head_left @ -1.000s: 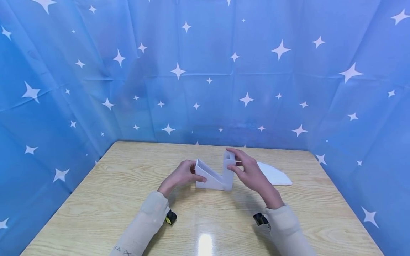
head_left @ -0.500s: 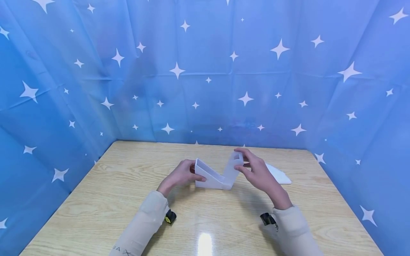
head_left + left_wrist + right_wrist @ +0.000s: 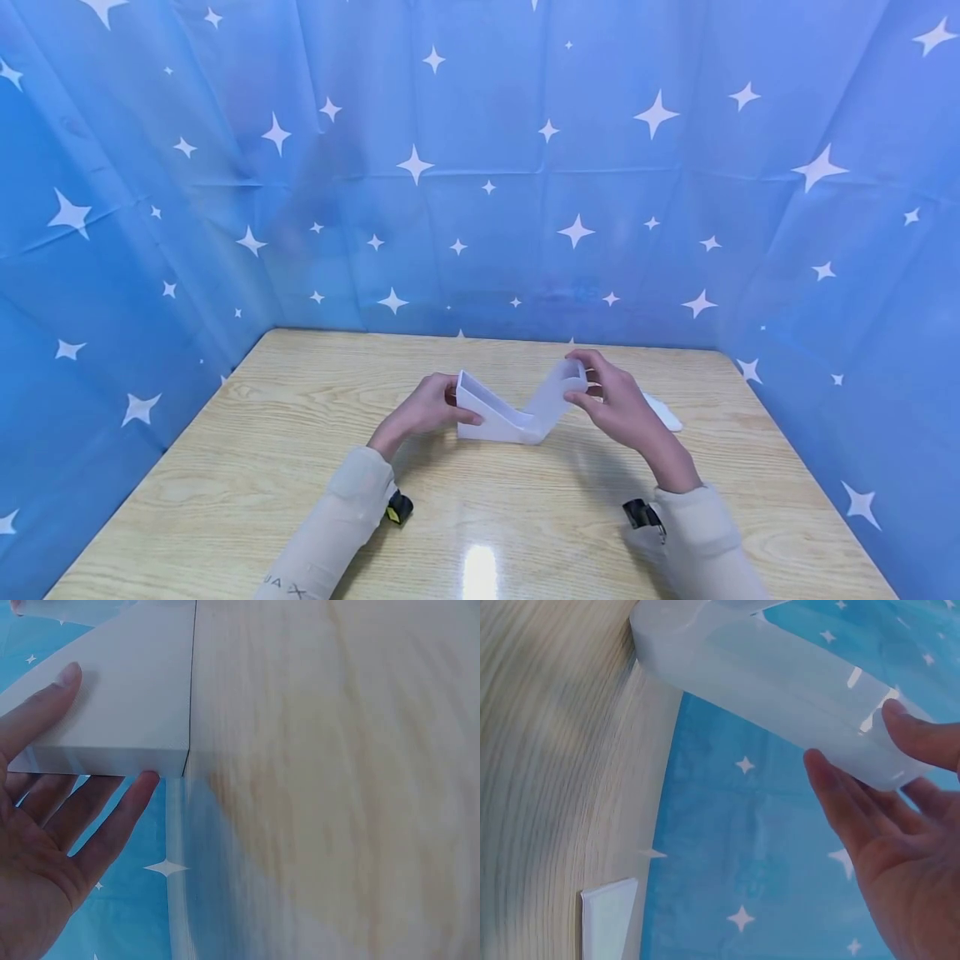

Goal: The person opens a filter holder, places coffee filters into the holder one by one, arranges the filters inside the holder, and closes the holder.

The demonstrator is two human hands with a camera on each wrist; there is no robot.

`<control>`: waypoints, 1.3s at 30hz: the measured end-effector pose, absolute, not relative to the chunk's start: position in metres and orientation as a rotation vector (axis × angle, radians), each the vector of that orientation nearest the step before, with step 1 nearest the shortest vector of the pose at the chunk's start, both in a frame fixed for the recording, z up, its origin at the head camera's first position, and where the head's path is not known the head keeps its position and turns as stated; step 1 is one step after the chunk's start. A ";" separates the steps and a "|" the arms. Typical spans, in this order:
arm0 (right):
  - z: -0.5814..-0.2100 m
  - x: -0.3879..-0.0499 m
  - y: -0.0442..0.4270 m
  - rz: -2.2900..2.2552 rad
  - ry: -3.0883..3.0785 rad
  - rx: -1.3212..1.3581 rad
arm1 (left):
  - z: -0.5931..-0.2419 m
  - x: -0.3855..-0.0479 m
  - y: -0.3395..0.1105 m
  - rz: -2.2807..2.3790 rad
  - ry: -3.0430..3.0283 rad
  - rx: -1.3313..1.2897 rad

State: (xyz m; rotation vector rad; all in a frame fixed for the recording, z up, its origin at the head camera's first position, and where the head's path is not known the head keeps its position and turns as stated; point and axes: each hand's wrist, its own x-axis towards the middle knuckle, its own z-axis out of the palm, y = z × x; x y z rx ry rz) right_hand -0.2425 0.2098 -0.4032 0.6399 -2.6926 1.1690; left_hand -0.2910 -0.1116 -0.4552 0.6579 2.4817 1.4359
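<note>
A white open-topped box with a slanted top (image 3: 491, 419) rests on the table. My left hand (image 3: 426, 407) grips its left end, thumb on the near face and fingers around the end, as the left wrist view also shows. From the box's right end a translucent sleeve-like piece (image 3: 551, 402) slopes up to the right, meeting the box at a low corner. My right hand (image 3: 617, 402) holds the sleeve's raised end between thumb and fingers. In the right wrist view the translucent piece (image 3: 780, 690) is seen from the side. How the two parts join cannot be made out.
A flat white piece (image 3: 663, 412) lies on the table, partly hidden behind my right hand. The wooden table (image 3: 247, 467) ends at a blue star-patterned curtain (image 3: 480, 208) along the back and sides.
My right hand has moved right, tilting the translucent piece from upright to a slope and covering more of the flat white piece. My left hand and the box stay nearly still.
</note>
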 end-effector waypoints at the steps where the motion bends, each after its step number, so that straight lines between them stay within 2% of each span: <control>1: -0.403 -0.242 0.211 1.167 -2.696 0.641 | -0.455 -0.291 -0.112 1.436 2.480 0.659; 39: -0.404 -0.244 0.247 1.206 -2.790 0.649 | -0.456 -0.291 -0.112 1.432 2.491 0.659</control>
